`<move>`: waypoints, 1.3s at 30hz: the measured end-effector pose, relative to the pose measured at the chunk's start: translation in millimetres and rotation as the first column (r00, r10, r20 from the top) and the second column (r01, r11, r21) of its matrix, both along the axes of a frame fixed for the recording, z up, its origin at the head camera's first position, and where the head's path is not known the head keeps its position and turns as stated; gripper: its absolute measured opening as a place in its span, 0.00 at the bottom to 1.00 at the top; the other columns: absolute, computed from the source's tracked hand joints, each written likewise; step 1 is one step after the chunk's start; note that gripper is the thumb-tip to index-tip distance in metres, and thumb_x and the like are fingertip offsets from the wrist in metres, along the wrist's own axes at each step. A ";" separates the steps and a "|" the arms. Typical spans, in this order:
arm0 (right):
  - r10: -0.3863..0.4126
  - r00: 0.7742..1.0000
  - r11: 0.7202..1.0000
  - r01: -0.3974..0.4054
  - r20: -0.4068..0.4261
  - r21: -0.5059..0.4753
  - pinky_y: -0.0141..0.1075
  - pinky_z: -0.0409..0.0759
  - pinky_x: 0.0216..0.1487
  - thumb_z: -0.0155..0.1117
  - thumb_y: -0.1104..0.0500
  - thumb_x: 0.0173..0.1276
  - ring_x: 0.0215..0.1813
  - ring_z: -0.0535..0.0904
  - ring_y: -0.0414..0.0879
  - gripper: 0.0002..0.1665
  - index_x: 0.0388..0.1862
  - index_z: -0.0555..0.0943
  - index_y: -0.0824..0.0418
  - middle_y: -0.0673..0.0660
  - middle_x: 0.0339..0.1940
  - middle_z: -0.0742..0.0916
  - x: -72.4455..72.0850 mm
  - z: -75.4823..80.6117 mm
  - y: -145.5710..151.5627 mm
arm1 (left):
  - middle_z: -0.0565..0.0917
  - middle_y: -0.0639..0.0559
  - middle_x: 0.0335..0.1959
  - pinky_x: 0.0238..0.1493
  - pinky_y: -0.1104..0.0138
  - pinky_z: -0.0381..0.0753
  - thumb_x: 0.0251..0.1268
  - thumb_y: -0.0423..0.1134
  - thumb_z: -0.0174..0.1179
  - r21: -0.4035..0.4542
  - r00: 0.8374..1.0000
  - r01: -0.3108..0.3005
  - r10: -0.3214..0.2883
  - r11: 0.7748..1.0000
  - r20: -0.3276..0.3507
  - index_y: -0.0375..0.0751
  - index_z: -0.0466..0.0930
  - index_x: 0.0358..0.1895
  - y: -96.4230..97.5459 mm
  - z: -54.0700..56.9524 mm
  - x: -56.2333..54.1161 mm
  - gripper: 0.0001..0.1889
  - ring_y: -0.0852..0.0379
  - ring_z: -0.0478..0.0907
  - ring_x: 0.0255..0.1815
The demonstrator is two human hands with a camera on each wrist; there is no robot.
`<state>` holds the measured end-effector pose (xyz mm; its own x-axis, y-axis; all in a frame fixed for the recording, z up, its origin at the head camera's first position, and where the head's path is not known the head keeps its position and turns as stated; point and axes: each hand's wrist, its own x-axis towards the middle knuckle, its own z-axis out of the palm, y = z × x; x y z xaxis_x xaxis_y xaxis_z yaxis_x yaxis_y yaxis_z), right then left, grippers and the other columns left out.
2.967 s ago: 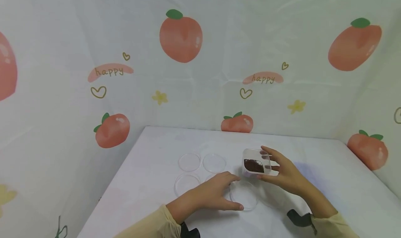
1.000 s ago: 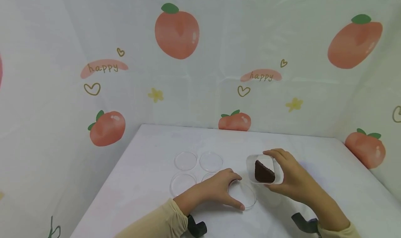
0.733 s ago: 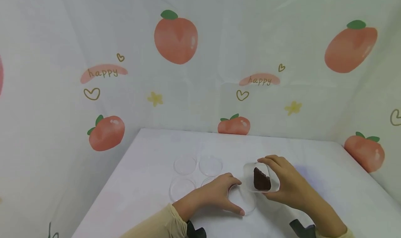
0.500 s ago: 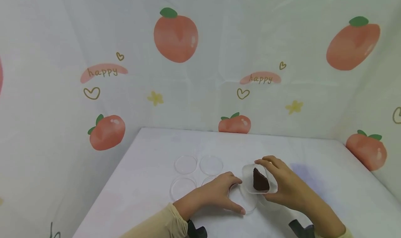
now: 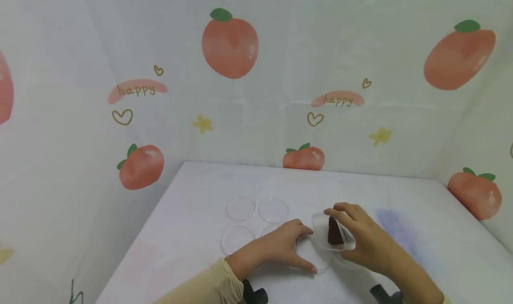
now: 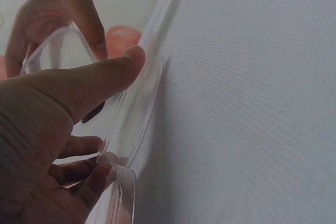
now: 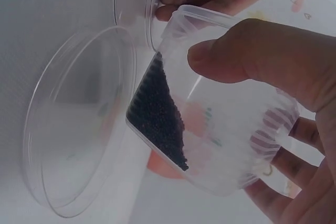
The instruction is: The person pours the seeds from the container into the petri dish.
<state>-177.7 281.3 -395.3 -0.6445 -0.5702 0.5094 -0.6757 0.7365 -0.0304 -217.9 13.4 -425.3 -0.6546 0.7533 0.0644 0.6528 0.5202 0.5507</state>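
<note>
Right hand (image 5: 364, 239) has the clear square tub (image 5: 320, 230) gripped, thumb one side, fingers the other, and it's well tipped, dark granules (image 5: 335, 232) banked into one corner! Left hand (image 5: 282, 246), thumb and fingers spread wide, takes a clear round dish (image 5: 320, 261) by its rim, the tub raised close by; another round dish (image 7: 79, 124) lies below the right hand, four more dishes (image 5: 241, 208) leftward on the white table (image 5: 224, 179), fruit-printed backdrop (image 5: 256, 117) behind
</note>
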 end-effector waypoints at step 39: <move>0.038 0.997 0.999 -0.036 -0.067 0.038 0.44 0.73 0.64 0.89 0.69 0.20 0.65 0.77 0.48 0.60 0.64 0.80 0.58 0.48 0.61 0.83 8.9 7.9 -18.6 | 0.81 0.56 0.53 0.55 0.78 0.77 0.51 0.61 0.82 0.025 0.999 0.035 -0.035 0.999 -0.011 0.39 0.81 0.69 3.6 -7.2 -8.8 0.45 0.71 0.74 0.51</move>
<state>-168.8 262.7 -387.4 -0.5871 -0.6124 0.5293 -0.7022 0.7106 0.0433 -226.8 17.0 -432.5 -0.6269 0.7738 0.0906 0.6765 0.4829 0.5561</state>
